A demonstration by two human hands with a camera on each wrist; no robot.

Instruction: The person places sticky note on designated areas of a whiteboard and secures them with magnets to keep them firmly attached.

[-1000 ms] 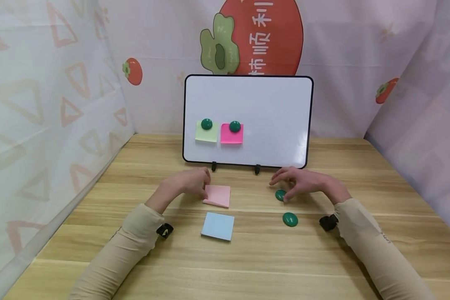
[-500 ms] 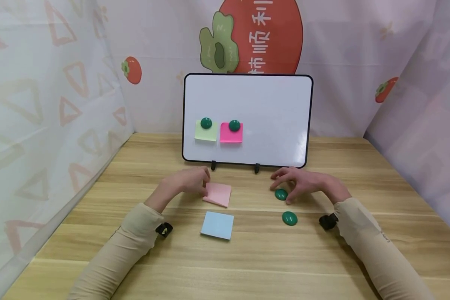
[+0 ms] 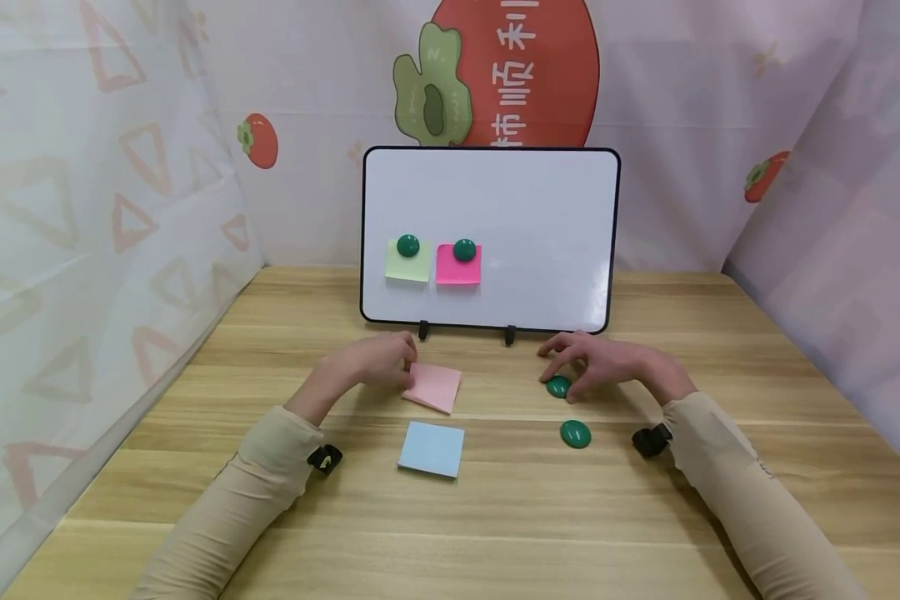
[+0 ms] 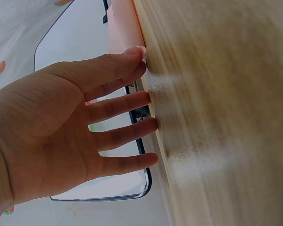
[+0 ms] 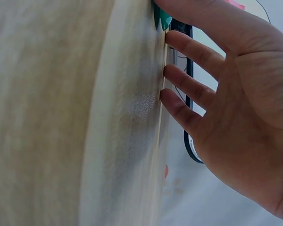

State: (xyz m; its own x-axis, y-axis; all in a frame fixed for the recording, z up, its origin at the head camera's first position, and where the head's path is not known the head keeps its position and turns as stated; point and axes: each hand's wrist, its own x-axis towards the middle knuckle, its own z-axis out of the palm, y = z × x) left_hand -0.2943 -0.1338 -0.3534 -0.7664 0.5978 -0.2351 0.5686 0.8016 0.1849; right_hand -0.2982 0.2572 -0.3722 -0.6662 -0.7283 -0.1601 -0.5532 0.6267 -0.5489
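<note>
The thumb and index finger of my left hand (image 3: 378, 358) pinch the left edge of a pale pink sticky note (image 3: 433, 387) at the table; the other fingers are spread, as the left wrist view shows. A blue sticky note (image 3: 431, 449) lies just in front of it. My right hand (image 3: 600, 362) has its thumb and a finger at opposite sides of a round green magnet (image 3: 558, 387), gripping it at the tabletop. In the right wrist view that magnet (image 5: 162, 18) is partly hidden by the thumb. A second green magnet (image 3: 575, 433) lies nearer to me.
A whiteboard (image 3: 540, 225) stands behind the hands on black feet (image 3: 510, 335). Green magnets hold a light green note (image 3: 407, 265) and a bright pink note (image 3: 457, 271) on its left half. Printed cloth (image 3: 300, 208) surrounds the wooden table (image 3: 510, 533).
My left fingers have turned the pale pink note slightly, and its front left corner lies less curled. My right thumb and finger have drawn in around the far magnet. The view has shifted slightly.
</note>
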